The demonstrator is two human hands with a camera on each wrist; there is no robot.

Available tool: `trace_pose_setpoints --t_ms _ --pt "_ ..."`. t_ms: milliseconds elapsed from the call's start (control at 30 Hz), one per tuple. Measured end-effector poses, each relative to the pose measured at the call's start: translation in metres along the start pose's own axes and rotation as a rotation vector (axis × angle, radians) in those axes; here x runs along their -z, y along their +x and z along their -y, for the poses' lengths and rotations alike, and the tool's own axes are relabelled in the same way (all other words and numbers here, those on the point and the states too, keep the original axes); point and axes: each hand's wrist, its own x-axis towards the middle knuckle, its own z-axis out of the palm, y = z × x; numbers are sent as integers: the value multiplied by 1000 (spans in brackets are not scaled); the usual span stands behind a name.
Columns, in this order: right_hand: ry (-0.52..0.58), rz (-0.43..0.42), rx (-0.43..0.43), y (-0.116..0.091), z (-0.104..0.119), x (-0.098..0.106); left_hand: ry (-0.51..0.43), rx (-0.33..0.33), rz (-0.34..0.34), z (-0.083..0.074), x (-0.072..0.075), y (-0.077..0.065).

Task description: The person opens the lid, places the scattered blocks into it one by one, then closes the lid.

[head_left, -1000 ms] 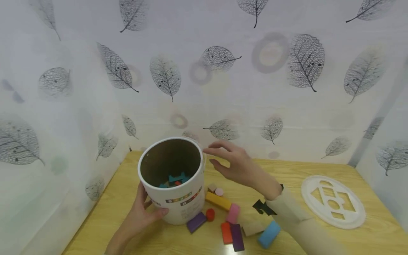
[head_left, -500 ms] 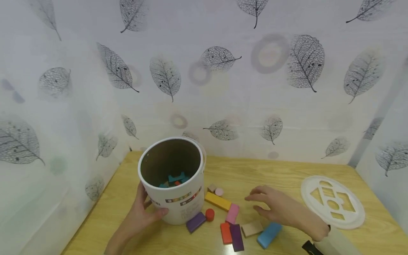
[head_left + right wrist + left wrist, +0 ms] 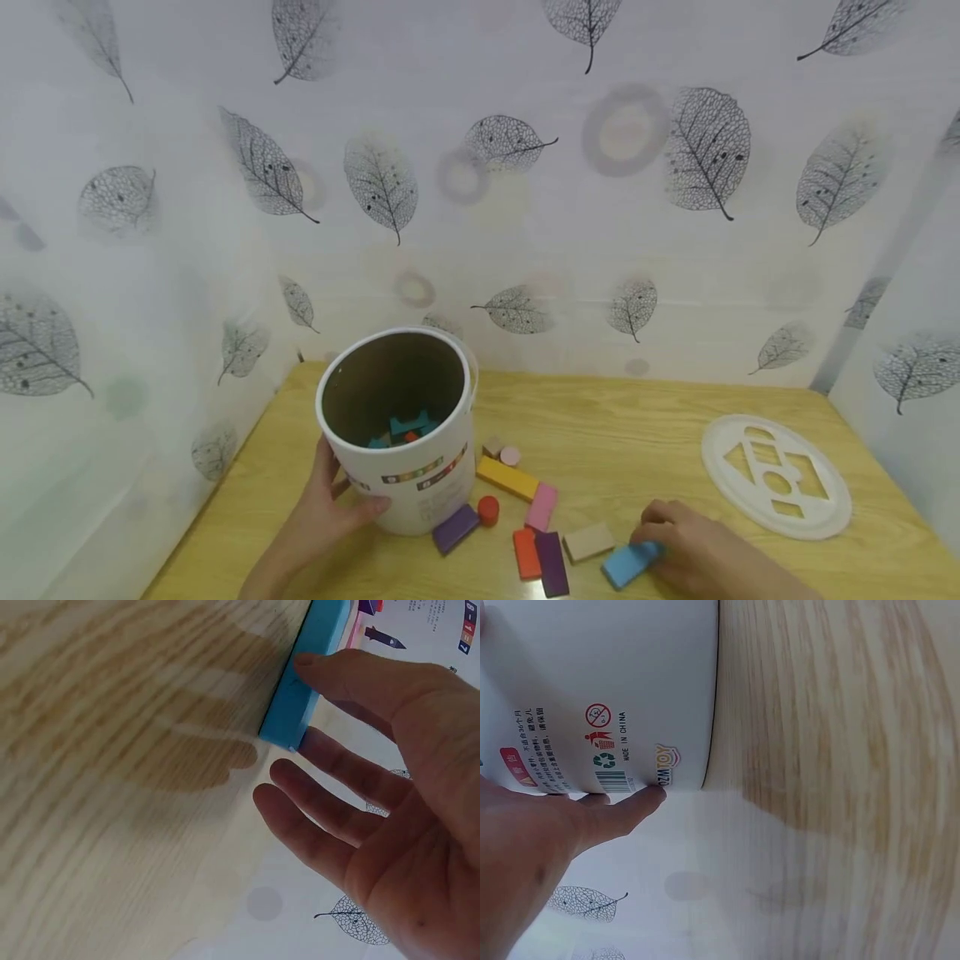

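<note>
down near the front edge of the wooden table [image 3: 675,425], the right hand [image 3: 686,546] lies low on the blue block [image 3: 628,562]; in the right wrist view the thumb [image 3: 352,671] presses one long side of the block [image 3: 304,682] and a fingertip [image 3: 322,750] touches its end, the other fingers loosely spread, so the hand pinches the block lightly while it lies flat on the wood.

over toward the left edge the left hand [image 3: 330,508] grips the white bucket [image 3: 420,492] around its lower wall, thumb in front and fingers wrapped behind; the left wrist view shows a fingertip [image 3: 641,799] laid against the printed label of the bucket [image 3: 630,690]. the bucket stands upright and open, with a few blue and red pieces [image 3: 405,425] in its bottom.

between the two hands a scatter of blocks lies on the table: a yellow bar [image 3: 507,478] and a pink block [image 3: 542,507] just beside it, a small red cylinder [image 3: 488,510] and a purple block [image 3: 454,528] close to the bucket's base, an orange block [image 3: 526,553] touching a dark purple block [image 3: 551,563], and a tan block [image 3: 588,542] just beside the blue one. two small pale pieces [image 3: 502,452] sit behind the yellow bar.

near the right edge lies the white lid [image 3: 776,487] with shape cut-outs, well apart from the bucket.
</note>
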Motion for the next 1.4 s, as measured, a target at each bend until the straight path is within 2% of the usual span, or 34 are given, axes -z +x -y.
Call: trace_pose_setpoints --t_ms 100,167,400,567,667,867,1233,1300,1400 --pt "18 -2 -27 -1 -1 -2 -7 17 2 0 0 0" --pt "22 13 -89 0 -2 -2 -11 28 2 0 -1 0" --pt "-79 -22 -234 3 -5 -2 -3 50 5 -1 0 -1" --pt "-27 45 -279 9 -1 -3 -5 38 1 0 1 -2" --pt "-9 63 -260 11 0 -2 -6 35 5 1 1 -2" --pt "-56 38 -185 10 0 -2 -18 45 16 1 0 0" --pt "-55 -25 -169 11 1 -1 -11 68 18 -3 1 0" --pt "-73 -59 -143 11 0 -2 -12 66 18 -3 1 0" --pt "-150 -176 -30 11 -3 -4 -19 64 15 -3 0 1"
